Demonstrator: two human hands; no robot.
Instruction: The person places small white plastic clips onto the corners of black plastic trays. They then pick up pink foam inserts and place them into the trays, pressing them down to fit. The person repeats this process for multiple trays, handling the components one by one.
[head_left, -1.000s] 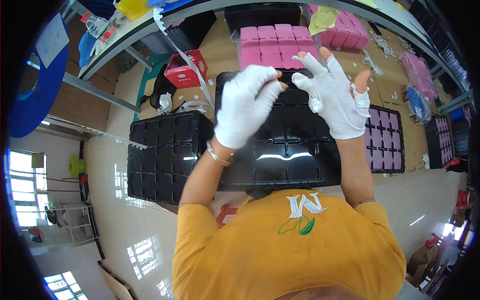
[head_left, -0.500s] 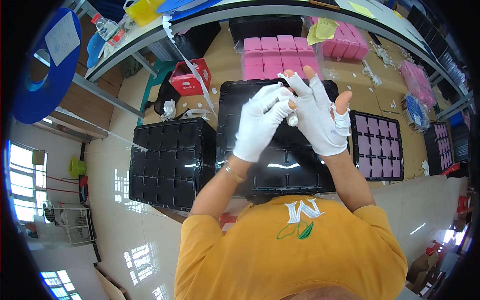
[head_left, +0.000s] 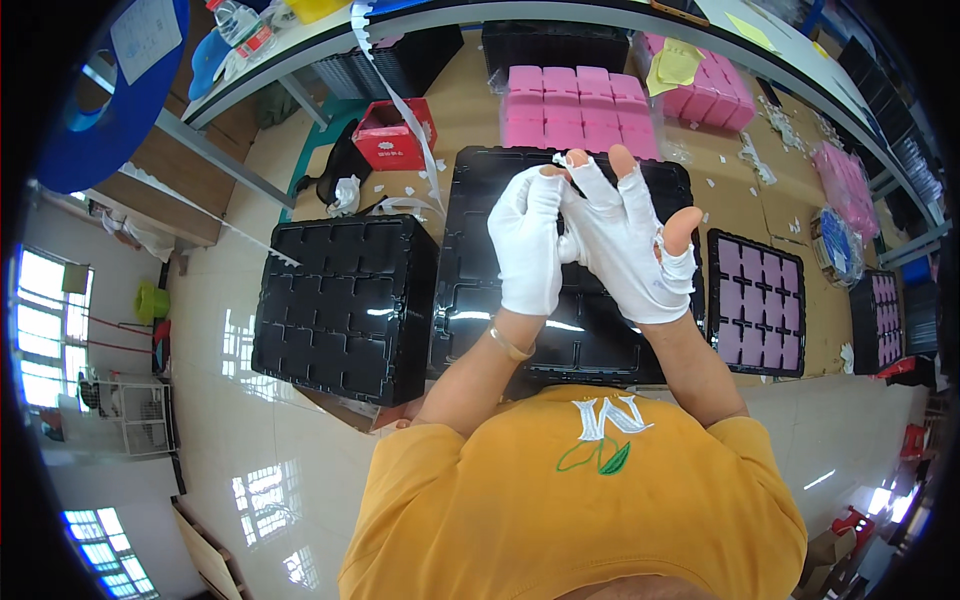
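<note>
Both hands wear white cloth gloves and are raised over a stack of black molded trays (head_left: 480, 300). My left hand (head_left: 528, 240) is closed, its fingers pinching at the glove by the fingers of the other hand. What exactly lies inside that pinch is hidden. My right hand (head_left: 632, 245) is open with fingers spread; bare fingertips stick out of its cut, frayed white glove (head_left: 645, 280). A ring-like bracelet (head_left: 510, 345) circles my left wrist.
Another black tray stack (head_left: 340, 300) stands at the left. To the right lies a black tray holding pink blocks (head_left: 757, 300). Pink foam blocks (head_left: 580, 105) sit behind, beside a red box (head_left: 396, 135). A raised table edge (head_left: 560, 32) crosses the far side.
My left hand has turned more upright and shifted right, closer against the right hand. The right hand keeps its spread pose. The whole view has shifted slightly.
</note>
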